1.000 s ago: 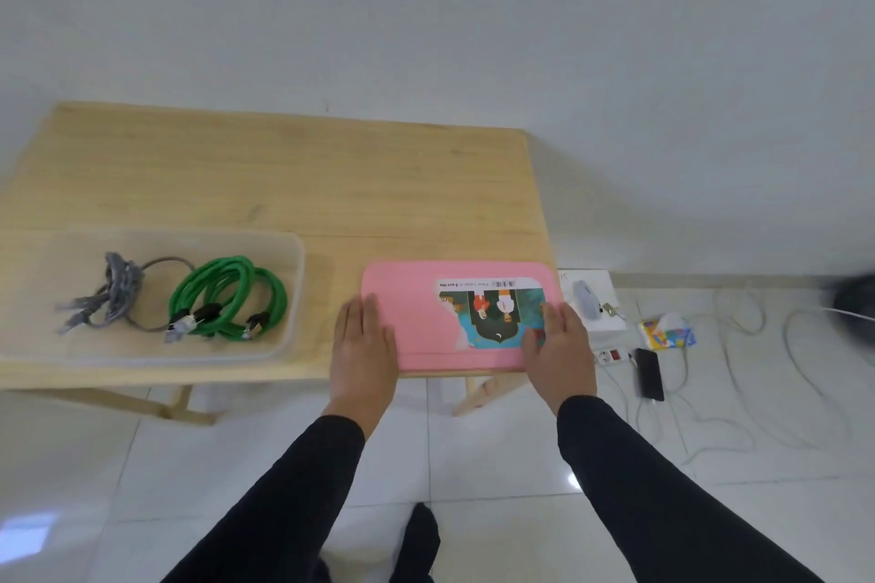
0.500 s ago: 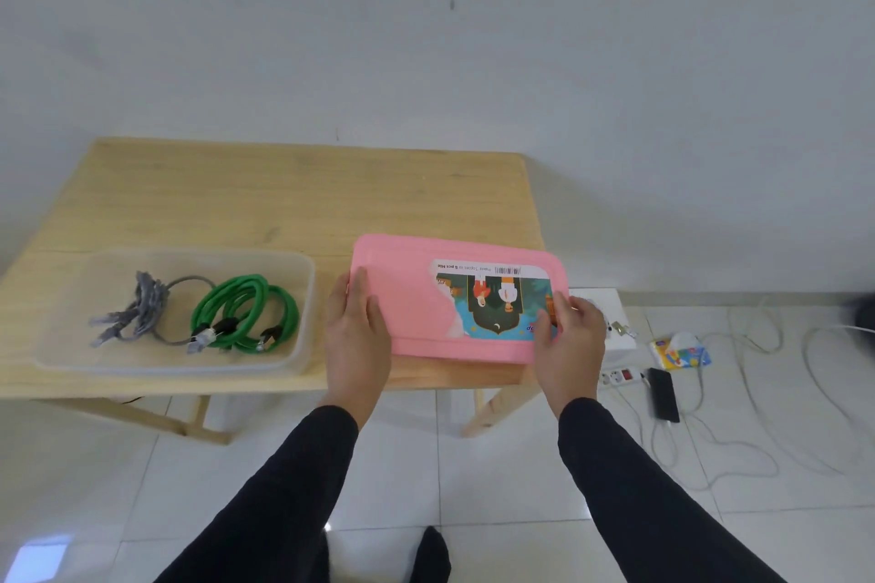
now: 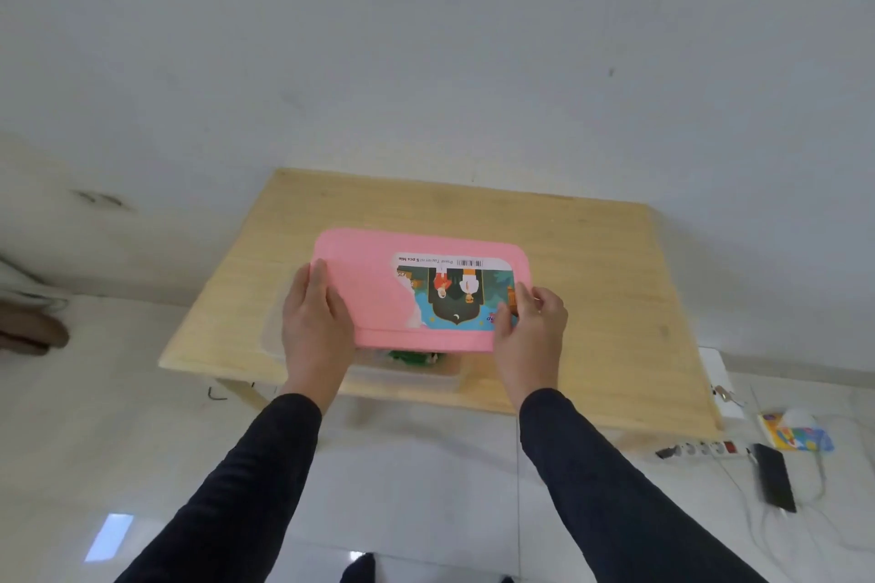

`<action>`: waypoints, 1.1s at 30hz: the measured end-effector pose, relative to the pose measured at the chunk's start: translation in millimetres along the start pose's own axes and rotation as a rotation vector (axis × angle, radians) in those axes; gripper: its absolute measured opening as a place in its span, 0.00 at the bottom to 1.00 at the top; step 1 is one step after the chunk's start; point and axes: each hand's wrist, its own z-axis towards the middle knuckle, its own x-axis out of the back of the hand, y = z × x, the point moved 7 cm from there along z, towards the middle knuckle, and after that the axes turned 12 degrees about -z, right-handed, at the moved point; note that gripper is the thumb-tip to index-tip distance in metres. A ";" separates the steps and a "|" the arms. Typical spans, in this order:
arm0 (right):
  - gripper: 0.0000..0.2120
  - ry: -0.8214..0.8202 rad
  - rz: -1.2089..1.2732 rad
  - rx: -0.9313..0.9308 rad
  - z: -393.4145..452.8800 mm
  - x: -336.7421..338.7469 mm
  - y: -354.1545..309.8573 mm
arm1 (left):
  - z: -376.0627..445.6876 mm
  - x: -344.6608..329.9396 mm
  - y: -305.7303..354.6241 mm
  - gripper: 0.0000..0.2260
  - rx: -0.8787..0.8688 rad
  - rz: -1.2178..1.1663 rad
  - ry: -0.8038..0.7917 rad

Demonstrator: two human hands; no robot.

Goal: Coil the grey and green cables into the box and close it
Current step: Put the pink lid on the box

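Observation:
A pink lid (image 3: 374, 284) with a colourful sticker hangs over the clear plastic box (image 3: 412, 374), covering most of it. My left hand (image 3: 315, 322) grips the lid's left edge and my right hand (image 3: 530, 327) grips its right edge. Under the lid's near edge a bit of the green cable (image 3: 412, 356) shows inside the box. The grey cable is hidden by the lid. The box stands near the front edge of the wooden table (image 3: 592, 279).
On the floor at the right lie a white power strip (image 3: 700, 449), a black phone (image 3: 774, 476), a colourful packet (image 3: 795, 436) and loose white cables. A white box (image 3: 719, 383) stands beside the table's right edge. The wall rises right behind the table.
Both hands lifted the pink lid off the table's right part and carried it left over the clear box. The cables, fully seen before, are now mostly covered.

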 end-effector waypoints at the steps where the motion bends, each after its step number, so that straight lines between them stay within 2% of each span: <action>1: 0.17 -0.007 0.000 -0.008 -4.9 -10.1 -10.1 | 5.5 8.9 -10.7 0.19 0.001 0.002 -0.008; 5: 0.17 -0.025 -0.030 -0.064 -28.3 -47.3 -36.8 | 22.7 30.7 -54.1 0.18 0.019 0.012 -0.082; 11: 0.15 0.057 -0.132 -0.084 -48.7 -65.6 -52.3 | 25.2 35.5 -93.8 0.19 0.077 -0.008 -0.185; 23: 0.14 0.154 -0.176 -0.139 -47.3 -63.8 -49.4 | 36.4 29.9 -95.3 0.20 -0.014 -0.036 -0.264; 33: 0.15 0.076 -0.168 -0.159 -53.0 -65.8 -39.9 | 40.0 22.9 -99.8 0.18 -0.012 -0.086 -0.234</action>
